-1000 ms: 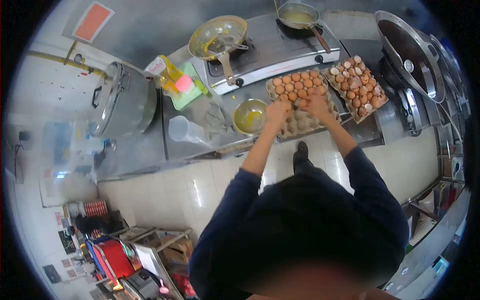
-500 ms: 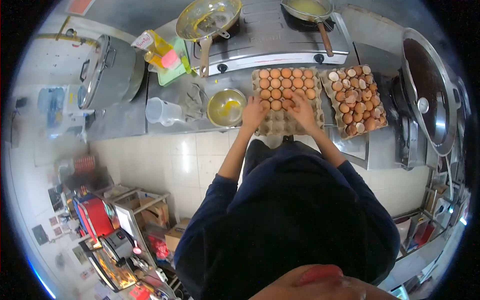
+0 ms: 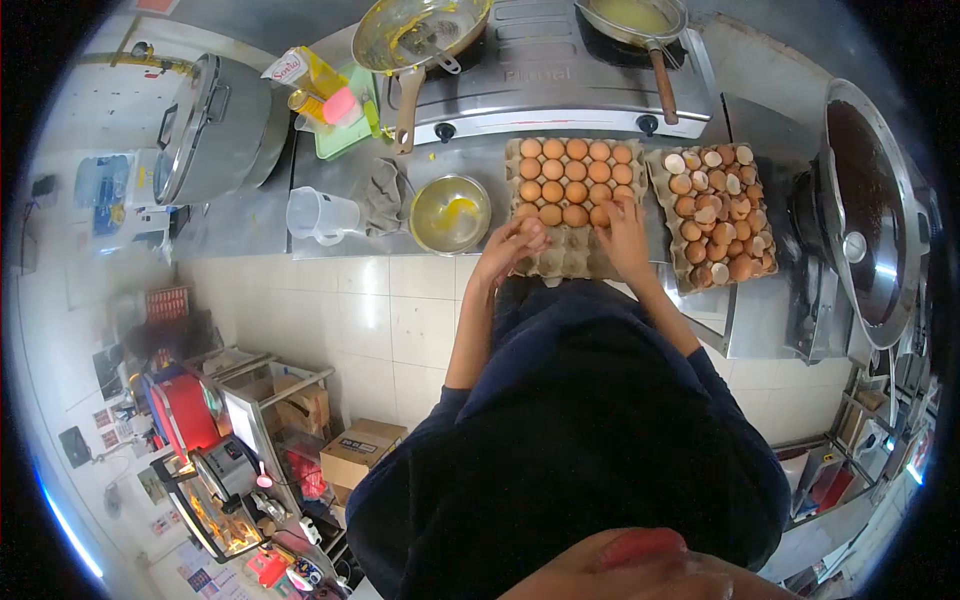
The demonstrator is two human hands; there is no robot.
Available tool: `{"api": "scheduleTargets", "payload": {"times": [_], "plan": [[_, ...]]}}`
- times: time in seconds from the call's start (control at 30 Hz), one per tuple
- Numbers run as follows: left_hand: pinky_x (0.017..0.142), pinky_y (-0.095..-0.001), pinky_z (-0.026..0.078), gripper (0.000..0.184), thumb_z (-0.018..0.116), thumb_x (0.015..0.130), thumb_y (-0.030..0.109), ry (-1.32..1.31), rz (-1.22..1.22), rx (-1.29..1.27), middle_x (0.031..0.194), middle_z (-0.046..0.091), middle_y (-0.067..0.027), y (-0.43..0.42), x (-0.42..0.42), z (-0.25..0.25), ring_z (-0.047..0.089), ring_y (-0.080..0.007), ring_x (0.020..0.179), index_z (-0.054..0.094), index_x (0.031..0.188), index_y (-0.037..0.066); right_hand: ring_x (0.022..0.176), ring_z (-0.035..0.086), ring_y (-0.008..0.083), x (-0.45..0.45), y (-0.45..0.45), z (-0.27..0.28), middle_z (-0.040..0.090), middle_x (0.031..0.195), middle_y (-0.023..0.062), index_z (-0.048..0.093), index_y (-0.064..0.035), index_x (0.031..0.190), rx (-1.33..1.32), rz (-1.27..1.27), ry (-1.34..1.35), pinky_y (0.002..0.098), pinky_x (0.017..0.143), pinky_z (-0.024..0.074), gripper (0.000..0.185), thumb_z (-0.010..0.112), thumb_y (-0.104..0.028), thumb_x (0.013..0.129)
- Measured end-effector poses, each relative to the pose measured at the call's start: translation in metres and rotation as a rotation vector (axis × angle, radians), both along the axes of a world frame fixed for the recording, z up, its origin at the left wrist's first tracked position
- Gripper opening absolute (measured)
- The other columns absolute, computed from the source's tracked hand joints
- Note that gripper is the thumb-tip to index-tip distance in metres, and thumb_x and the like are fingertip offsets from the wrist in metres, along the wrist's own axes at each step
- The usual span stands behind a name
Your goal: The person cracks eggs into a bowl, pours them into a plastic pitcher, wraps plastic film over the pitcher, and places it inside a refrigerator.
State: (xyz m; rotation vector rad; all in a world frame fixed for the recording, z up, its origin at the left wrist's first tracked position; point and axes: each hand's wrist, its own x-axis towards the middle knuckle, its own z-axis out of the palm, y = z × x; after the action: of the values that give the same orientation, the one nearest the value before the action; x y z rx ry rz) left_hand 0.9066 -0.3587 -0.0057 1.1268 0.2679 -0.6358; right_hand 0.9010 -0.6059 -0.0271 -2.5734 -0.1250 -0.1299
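Note:
A cardboard egg tray (image 3: 565, 258) holds rows of whole brown eggs (image 3: 576, 172); its near cups hold none. My left hand (image 3: 510, 248) is at the tray's near left corner, fingers curled round what looks like an egg (image 3: 536, 232), partly hidden. Over the tray's near right part, my right hand (image 3: 626, 240) has its thumb and fingertips closed about an egg (image 3: 600, 215) in the nearest filled row. Left of the tray stands a steel bowl (image 3: 425, 215) with some yellow egg in it. To its right, a second tray (image 3: 685, 275) is heaped with broken eggshells (image 3: 722, 210).
A clear plastic jug (image 3: 322, 215) and a grey cloth (image 3: 384, 198) lie left of the bowl. Behind is a gas stove (image 3: 545, 95) bearing a yellow-smeared pan (image 3: 375, 40) and a strainer (image 3: 635, 20). Large pots flank the counter, one at left (image 3: 225, 130), another at right (image 3: 870, 210).
My hands have drawn back toward the tray's near side, the right one also moving rightward. My left fingers now curl around a rounded thing. The view has shifted slightly.

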Motion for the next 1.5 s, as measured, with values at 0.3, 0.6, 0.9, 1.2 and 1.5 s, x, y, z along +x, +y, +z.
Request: {"api": "scheduleTargets", "payload": {"times": [0.3,0.6,0.9,1.2,1.5], "plan": [[0.085,-0.0312,0.056,0.036,0.062,0.096,0.020,-0.096,0.232,0.022,0.116,0.062,-0.0177,0.041,0.004,0.020,0.067,-0.0279,0.103,0.052,0.122,-0.003,0.109,0.052,0.0324,0.011,0.033,0.026,0.050,0.120,0.0132,0.058,-0.0068,0.118,0.435,0.098,0.141,0.0427,0.090,0.0474,0.040,0.066,-0.006,0.079],[0.090,-0.0326,0.055,0.040,0.063,0.095,0.021,0.148,0.166,-0.173,0.116,0.064,-0.0196,0.062,0.026,0.008,0.066,-0.0251,0.105,0.055,0.120,-0.009,0.117,0.049,0.0343,0.019,0.056,-0.027,0.050,0.124,0.0144,0.053,-0.0052,0.122,-0.134,0.058,0.012,0.0442,0.096,0.0435,0.046,0.066,-0.007,0.077],[0.092,-0.0353,0.057,0.045,0.061,0.096,0.023,0.157,0.200,-0.179,0.118,0.063,-0.0222,0.128,0.052,-0.001,0.065,-0.0308,0.106,0.054,0.122,-0.013,0.107,0.055,0.0353,0.021,0.082,0.021,0.052,0.115,0.0161,0.050,-0.0045,0.120,0.171,-0.031,0.026,0.0417,0.089,0.0486,0.051,0.070,-0.005,0.072],[0.085,-0.0335,0.058,0.045,0.066,0.093,0.033,0.234,0.268,-0.168,0.105,0.066,-0.0165,0.157,0.057,-0.014,0.068,-0.0245,0.095,0.060,0.111,-0.008,0.103,0.060,0.0292,0.045,0.235,0.066,0.057,0.116,0.0128,0.059,-0.0056,0.123,0.307,0.204,-0.377,0.0369,0.086,0.0516,0.050,0.074,-0.002,0.076],[0.082,-0.0312,0.059,0.041,0.066,0.093,0.031,0.244,0.147,-0.143,0.094,0.068,-0.0115,0.199,0.064,-0.008,0.068,-0.0204,0.087,0.063,0.107,-0.007,0.100,0.060,0.0268,0.042,0.276,0.056,0.058,0.113,0.0135,0.059,-0.0068,0.124,0.373,0.116,-0.335,0.0330,0.082,0.0519,0.048,0.073,-0.005,0.078]]}}
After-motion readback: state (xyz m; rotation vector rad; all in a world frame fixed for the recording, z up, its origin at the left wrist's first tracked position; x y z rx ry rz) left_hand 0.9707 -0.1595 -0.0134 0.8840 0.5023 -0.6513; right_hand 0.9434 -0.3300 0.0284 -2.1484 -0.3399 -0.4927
